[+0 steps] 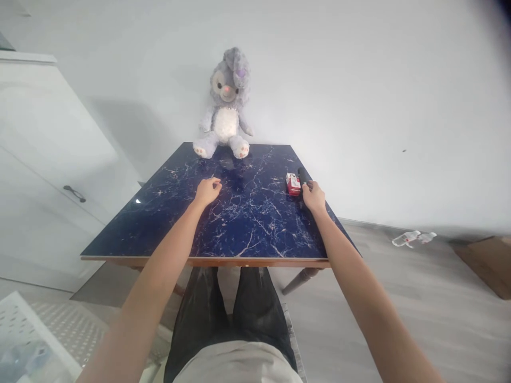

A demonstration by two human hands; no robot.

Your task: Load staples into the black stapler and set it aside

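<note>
My left hand (208,191) rests on the dark blue marbled tabletop (247,213) with its fingers curled in, and nothing shows in it. Over at the table's right side, my right hand (313,196) is closed around a black elongated object (302,174), whose far end sticks out past the fingers. The hand covers most of this object, so its kind is unclear. Just left of it lies a small red and white box (293,184), close to the black object.
A grey plush rabbit (226,119) sits at the table's far edge against the wall. White cabinets (43,175) stand on the left. A white perforated basket (43,340) is at lower left. Clear plastic bottles (413,238) and a cardboard box (489,260) lie on the floor at right.
</note>
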